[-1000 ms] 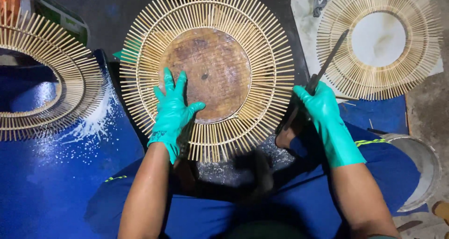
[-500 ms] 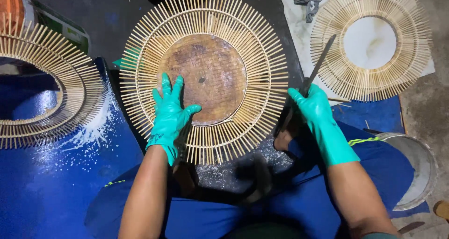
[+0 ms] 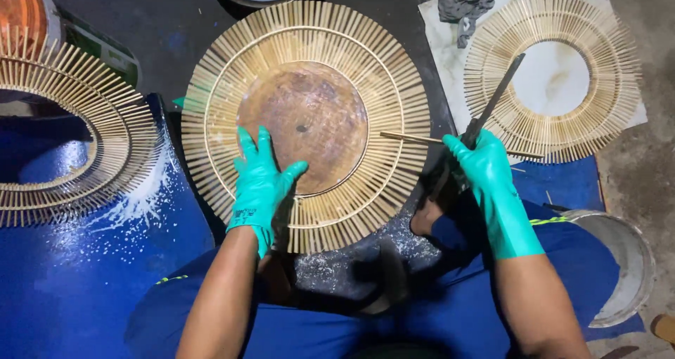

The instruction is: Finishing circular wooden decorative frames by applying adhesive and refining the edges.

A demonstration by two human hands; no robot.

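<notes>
**Gloved hands on a bamboo sunburst ring**

Dark, dusty floor underfoot, with blue sheeting to the left and near right. Dead centre lies the big sunburst ring (image 3: 306,123) of bamboo sticks, flat on the dark surface, a round brown disc (image 3: 304,127) filling its middle. Left hand (image 3: 261,180), in a green glove, is spread flat with fingers apart, pressing the near edge of the disc and the sticks just beside it. Right hand (image 3: 481,165), also gloved, is closed around the handle of a long dark blade (image 3: 496,99), which angles up to the far right. One loose bamboo stick (image 3: 411,138) lies across the ring's right rim, reaching towards that hand. Further right, a second stick ring (image 3: 552,78) rests on a pale slab (image 3: 450,42). At far left, a third stick ring (image 3: 77,144) sits on the blue sheeting (image 3: 84,281), dusted with white specks.
</notes>
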